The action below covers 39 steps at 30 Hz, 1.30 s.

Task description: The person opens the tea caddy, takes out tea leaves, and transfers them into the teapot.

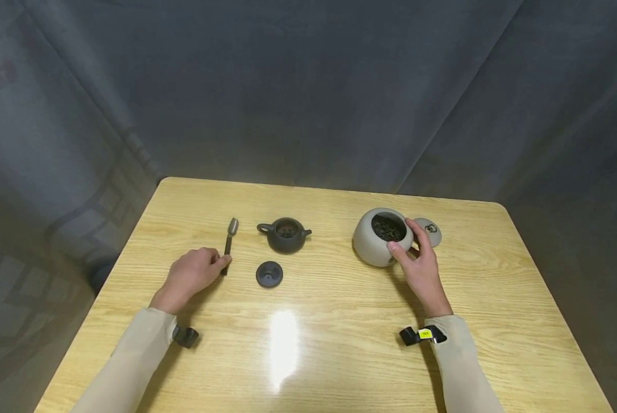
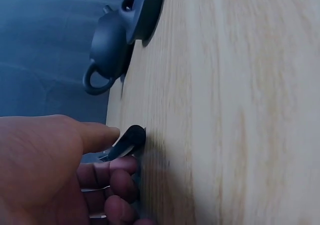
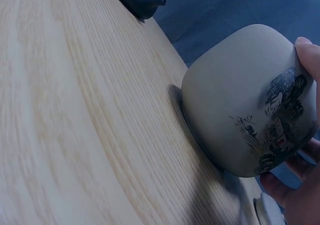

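On the left, my left hand (image 1: 195,272) pinches the dark handle of a tea scoop (image 1: 233,227) between thumb and fingers. The scoop lies close along the tabletop, its metal end pointing away from me. At the right, my right hand (image 1: 421,269) grips a grey tea jar (image 1: 368,244), thumb at the rim and fingers round the far side. Dark tea leaves (image 1: 387,228) show through the jar's open mouth. In the right wrist view, a painted landscape (image 3: 282,120) decorates the jar wall. Part of the jar's lid (image 1: 432,234) is visible behind the right fingers.
Between the hands stands a small dark teapot (image 1: 286,243) without its lid, some leaves inside, spout toward the jar. Its round lid (image 1: 269,275) lies in front of it. The wooden table (image 1: 339,338) ends at a grey curtain (image 1: 308,97).
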Available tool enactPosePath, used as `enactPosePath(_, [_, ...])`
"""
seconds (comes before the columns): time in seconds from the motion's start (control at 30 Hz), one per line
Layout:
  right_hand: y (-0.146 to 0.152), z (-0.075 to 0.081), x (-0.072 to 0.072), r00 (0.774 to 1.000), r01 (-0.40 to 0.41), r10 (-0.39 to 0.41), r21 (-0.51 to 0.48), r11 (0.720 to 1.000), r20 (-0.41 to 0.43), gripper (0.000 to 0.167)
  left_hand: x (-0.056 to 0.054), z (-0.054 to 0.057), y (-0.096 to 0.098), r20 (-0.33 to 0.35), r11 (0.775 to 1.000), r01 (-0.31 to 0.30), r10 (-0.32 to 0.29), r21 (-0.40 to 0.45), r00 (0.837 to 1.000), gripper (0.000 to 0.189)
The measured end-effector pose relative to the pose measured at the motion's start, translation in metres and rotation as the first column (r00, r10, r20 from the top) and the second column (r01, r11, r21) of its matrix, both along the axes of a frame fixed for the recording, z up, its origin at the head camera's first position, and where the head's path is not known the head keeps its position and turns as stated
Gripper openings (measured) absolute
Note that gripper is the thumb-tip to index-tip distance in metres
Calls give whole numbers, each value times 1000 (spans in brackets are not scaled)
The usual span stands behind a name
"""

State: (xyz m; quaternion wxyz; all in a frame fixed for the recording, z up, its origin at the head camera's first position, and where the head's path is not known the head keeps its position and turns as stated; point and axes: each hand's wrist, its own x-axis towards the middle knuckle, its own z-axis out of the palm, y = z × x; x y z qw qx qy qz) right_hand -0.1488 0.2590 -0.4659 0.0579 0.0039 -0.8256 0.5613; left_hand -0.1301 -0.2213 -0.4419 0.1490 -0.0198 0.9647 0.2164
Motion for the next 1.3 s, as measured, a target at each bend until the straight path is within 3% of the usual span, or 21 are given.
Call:
enactPosePath(0.23, [1, 0, 1, 1000, -11, 11, 13, 1000, -6, 73, 5, 5, 1, -63, 999, 4, -2, 32, 998, 44])
enactPosePath(0.63, [4, 4, 4, 999, -39, 39, 43, 998, -1, 74, 12, 25, 21, -146, 998, 38, -29, 57, 989, 40])
enactPosePath(0.9, [6, 5, 8, 999, -46, 45, 24, 999, 13, 73, 18, 28, 31, -164, 996, 51, -38, 75, 986, 35])
enactPosePath(1.3, [4, 7, 41, 1000, 21, -21, 88, 996, -7, 69, 24, 24, 39, -197, 994, 58, -39, 92, 980, 35])
